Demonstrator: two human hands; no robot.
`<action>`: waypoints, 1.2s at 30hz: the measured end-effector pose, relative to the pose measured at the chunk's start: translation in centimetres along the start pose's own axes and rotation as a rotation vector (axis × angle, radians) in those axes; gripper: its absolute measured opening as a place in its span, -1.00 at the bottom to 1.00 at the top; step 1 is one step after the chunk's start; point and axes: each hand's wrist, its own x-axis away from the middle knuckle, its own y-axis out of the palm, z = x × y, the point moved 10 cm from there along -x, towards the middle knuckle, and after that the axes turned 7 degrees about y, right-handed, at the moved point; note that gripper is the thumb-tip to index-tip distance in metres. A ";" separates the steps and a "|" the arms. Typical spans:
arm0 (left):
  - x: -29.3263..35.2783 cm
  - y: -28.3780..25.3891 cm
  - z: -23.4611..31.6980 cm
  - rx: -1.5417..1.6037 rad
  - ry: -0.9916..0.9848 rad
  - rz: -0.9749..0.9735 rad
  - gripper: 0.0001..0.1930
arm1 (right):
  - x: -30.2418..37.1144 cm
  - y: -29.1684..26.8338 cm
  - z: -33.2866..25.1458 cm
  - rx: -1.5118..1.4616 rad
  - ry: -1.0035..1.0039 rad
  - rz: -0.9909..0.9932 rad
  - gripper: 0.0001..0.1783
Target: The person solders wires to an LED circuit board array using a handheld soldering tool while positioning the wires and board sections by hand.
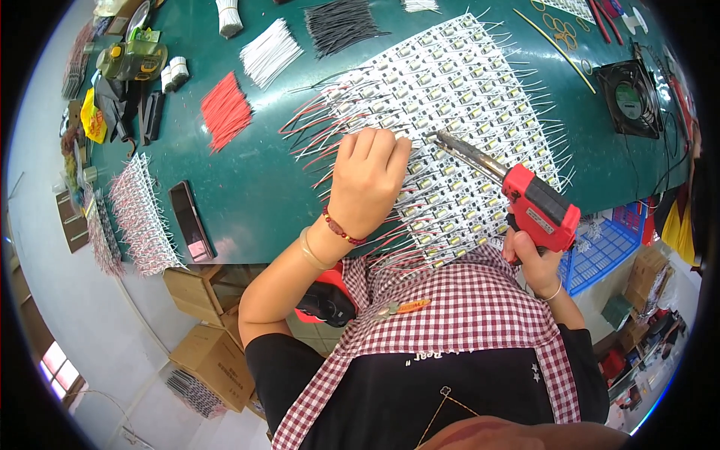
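A large white panel of small circuit boards point(469, 82) lies on the green table, with rows of yellow-white parts. Red, black and white wires stick out along its left edge, and short pale wires along its right. My left hand point(371, 176) rests over the panel's left part, fingers curled closed; whatever they pinch is hidden beneath them. In my right hand point(534, 262) is a red and black soldering gun point(541, 204), gripped by its handle. Its metal tip points up and left, at the panel just right of my left fingers.
Bundles of red wires point(226, 112), white wires point(271, 52) and black wires point(341, 28) lie beyond my left hand. A phone point(190, 221) and a wired panel point(139, 214) are at the left. A black fan point(631, 101) stands right, above a blue basket point(604, 259).
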 end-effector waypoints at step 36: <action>-0.1 0.5 0.6 0.105 0.032 -0.005 -0.69 | 0.2 -0.3 1.8 0.184 -0.054 -0.029 -0.69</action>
